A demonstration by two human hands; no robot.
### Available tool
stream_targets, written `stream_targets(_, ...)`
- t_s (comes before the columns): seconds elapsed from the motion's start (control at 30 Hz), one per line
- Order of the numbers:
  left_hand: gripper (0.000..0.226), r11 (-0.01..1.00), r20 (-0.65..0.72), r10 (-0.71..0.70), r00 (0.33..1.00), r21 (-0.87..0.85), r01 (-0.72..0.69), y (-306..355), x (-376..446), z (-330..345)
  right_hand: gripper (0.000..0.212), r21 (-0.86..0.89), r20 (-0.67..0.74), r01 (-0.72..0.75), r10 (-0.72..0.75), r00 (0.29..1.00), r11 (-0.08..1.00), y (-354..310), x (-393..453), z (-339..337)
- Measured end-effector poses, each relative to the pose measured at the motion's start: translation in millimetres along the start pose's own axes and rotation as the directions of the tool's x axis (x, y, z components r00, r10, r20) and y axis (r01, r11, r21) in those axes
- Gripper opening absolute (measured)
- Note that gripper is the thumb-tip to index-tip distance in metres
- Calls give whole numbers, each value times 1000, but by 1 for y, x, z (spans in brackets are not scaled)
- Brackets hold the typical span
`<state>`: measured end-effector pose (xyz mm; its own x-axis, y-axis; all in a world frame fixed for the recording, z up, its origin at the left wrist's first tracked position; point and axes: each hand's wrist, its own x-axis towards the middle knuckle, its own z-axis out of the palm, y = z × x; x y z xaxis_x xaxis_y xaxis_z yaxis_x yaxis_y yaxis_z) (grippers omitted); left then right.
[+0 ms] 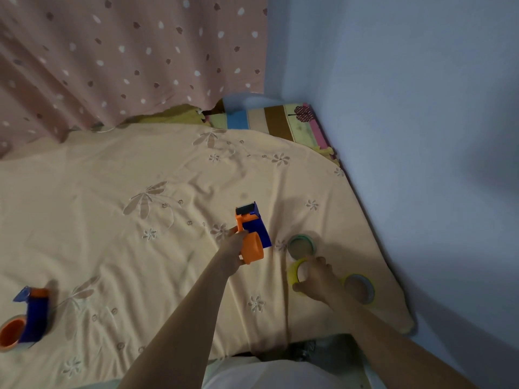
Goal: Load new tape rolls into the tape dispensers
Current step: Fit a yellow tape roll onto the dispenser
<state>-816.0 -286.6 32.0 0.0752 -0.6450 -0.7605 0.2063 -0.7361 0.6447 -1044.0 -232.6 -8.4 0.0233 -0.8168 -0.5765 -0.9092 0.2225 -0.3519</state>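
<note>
My left hand [233, 252] grips a blue and orange tape dispenser [251, 234] held just above the cream bedsheet, its orange hub empty and facing me. My right hand [316, 277] closes around a yellow tape roll [294, 272] lying on the sheet. A green tape roll [302, 245] lies flat just beyond it, and another yellow roll [359, 287] lies to the right of my hand. At the far left a second blue and orange dispenser [26, 318] stands on the sheet, with a roll of tape on its orange hub.
The cream floral bedsheet [140, 220] covers a bed set against a blue wall [421, 136] on the right. A pink spotted curtain [126, 57] hangs at the back left. A striped pillow [269, 119] lies in the far corner.
</note>
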Motion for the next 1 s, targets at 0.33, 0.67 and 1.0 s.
stream_targets(0.33,40,965,131,253,959,-101,-241,32,-22,18,52,824,-175,189,-77,982,535,-80,-13,-88)
stream_targets(0.67,40,916,182,389,903,-177,-359,43,-42,5,51,837,-128,218,-208,970,502,-114,-27,-101)
stream_targets(1.0,62,934,379,322,867,-276,-227,43,-56,-11,65,759,-99,200,-193,976,620,-132,-19,-81)
